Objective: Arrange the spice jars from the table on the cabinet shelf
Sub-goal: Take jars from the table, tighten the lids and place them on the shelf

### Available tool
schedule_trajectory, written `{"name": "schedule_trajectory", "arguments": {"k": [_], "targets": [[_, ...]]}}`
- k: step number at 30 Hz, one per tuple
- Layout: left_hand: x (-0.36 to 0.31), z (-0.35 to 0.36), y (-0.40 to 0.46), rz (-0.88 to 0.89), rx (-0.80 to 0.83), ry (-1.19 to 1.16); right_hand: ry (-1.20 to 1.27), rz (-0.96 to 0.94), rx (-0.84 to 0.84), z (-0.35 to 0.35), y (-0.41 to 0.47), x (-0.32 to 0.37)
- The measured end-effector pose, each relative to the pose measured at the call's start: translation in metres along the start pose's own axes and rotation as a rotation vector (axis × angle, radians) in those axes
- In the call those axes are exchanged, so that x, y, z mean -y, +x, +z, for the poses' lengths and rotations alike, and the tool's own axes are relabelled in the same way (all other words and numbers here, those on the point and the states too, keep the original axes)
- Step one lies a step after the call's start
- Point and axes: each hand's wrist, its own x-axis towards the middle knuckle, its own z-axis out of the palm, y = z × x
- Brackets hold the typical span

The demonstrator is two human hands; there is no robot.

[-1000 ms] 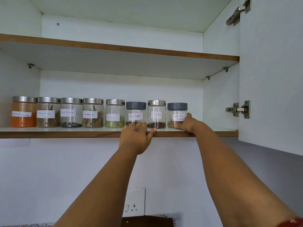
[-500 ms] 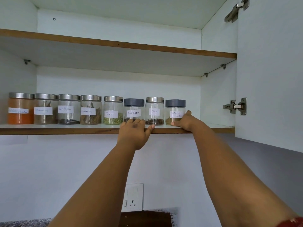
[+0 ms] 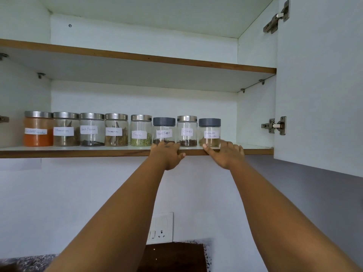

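Note:
Several labelled glass spice jars stand in a row on the lower cabinet shelf (image 3: 78,151). From the right they are the grey-lidded Coriander Powder jar (image 3: 209,132), the Cloves jar (image 3: 186,130) and the grey-lidded Black Pepper jar (image 3: 164,130). At the far left is an orange-filled jar (image 3: 38,130). My left hand (image 3: 167,155) rests on the shelf's front edge, its fingertips at the foot of the Black Pepper jar. My right hand (image 3: 225,155) lies spread on the edge just below the Coriander Powder jar, thumb pointing left. Neither hand grips a jar.
The open cabinet door (image 3: 322,85) hangs at the right on metal hinges (image 3: 275,125). Bare shelf lies to the right of the last jar. An upper shelf (image 3: 137,55) spans above. A wall socket (image 3: 160,228) and a dark board (image 3: 172,256) sit below.
My right hand has slipped down from the side of the Coriander Powder jar onto the shelf edge. My left hand stays at the Black Pepper jar's foot.

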Motion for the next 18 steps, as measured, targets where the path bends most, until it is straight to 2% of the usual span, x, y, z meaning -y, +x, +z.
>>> {"name": "schedule_trajectory", "arguments": {"k": [3,5,9,12,15,18], "targets": [[-0.005,0.023,-0.028,0.03,-0.148,0.026,-0.033,0.005,0.017,0.018,-0.027,-0.003],[-0.016,0.048,-0.053,0.007,-0.169,0.03,-0.072,0.04,-0.017,0.03,-0.043,0.002],[-0.029,0.085,-0.096,-0.082,-0.039,-0.085,0.022,0.149,-0.047,0.074,-0.101,0.016],[-0.013,0.105,-0.136,-0.066,-0.069,-0.154,0.122,0.252,-0.126,0.119,-0.159,0.017],[0.013,0.134,-0.187,-0.084,-0.074,-0.267,0.205,0.364,-0.056,0.159,-0.216,0.006],[0.036,0.178,-0.25,-0.177,0.095,-0.347,0.254,0.48,0.006,0.204,-0.288,-0.014]]}}
